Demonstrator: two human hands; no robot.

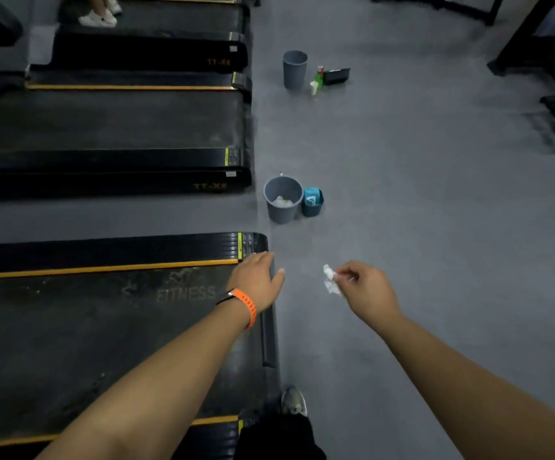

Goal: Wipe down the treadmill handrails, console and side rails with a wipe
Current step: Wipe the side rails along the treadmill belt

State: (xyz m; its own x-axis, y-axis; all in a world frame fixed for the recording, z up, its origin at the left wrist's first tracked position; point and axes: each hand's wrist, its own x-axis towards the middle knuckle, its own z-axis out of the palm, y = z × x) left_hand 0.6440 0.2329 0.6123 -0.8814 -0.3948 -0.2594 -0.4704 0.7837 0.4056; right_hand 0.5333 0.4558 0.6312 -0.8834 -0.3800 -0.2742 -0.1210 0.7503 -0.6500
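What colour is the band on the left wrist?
Orange band, clearest in the head view, the only one.

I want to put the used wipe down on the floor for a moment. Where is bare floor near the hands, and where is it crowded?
Bare floor lies open right of the near grey bin and ahead of the right hand, which pinches the wipe. It is crowded where that bin touches the blue tub, and left, at the treadmill beneath the left hand.

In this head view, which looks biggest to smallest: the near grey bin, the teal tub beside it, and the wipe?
1. Near grey bin
2. Teal tub
3. Wipe in the right hand, though it sits closer to the camera.
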